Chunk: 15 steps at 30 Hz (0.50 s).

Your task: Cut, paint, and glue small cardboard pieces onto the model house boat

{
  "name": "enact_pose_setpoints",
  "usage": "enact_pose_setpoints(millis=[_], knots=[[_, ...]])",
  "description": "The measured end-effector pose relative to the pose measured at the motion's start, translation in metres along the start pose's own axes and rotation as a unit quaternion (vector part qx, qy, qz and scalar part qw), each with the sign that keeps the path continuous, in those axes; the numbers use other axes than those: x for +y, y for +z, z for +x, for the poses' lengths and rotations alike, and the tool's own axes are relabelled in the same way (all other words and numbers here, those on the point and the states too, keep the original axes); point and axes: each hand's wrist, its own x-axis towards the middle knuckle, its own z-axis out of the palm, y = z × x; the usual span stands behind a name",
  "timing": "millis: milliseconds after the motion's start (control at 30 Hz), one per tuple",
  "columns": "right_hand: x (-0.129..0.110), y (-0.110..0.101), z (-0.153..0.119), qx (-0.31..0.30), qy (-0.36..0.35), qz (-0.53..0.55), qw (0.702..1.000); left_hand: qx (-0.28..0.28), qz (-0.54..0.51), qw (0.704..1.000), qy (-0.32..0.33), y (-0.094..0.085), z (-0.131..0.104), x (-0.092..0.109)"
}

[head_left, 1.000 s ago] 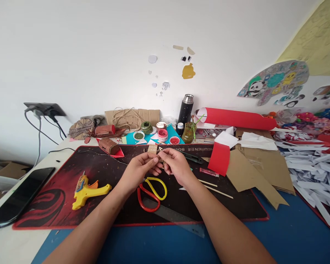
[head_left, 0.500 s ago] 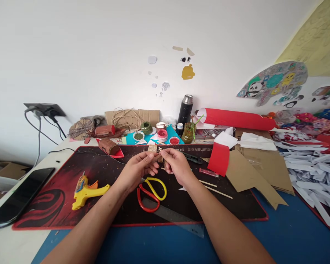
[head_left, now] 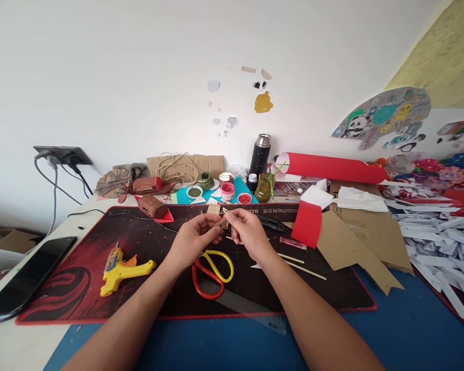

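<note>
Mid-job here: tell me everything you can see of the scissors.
The scissors lie on the dark desk mat, beside the left hand in view. Of two plastic-looking looped handles, one is yellow, one red; the red one overlaps the clear ruler, apparently on top. The left hand hides the blades almost entirely, so how far they open cannot be told. Neither hand grips them.

The person's bare left forearm [head_left: 133, 312] and bare right forearm [head_left: 309, 304] are long, smooth and rounded in outline, broadest at the bottom edge of the view and tapering to slimmer wrists. They end in a bare left hand [head_left: 189, 239] and a bare right hand [head_left: 250, 233] with slender fingers, their nails too small to make out.
</note>
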Motion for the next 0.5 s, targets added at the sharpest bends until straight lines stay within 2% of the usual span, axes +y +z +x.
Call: enact_pose_setpoints(millis=[200,500], knots=[[0.0034,-0.0005,0.0015,0.004,-0.02,-0.037,0.999,0.021,0.052,0.998,0.016,0.0005,0.0001,-0.0016],[0.0045,-0.0004,0.0016,0.0,-0.019,-0.043,0.999,0.063,0.033,0.997,0.017,-0.0047,0.0024,-0.0041]])
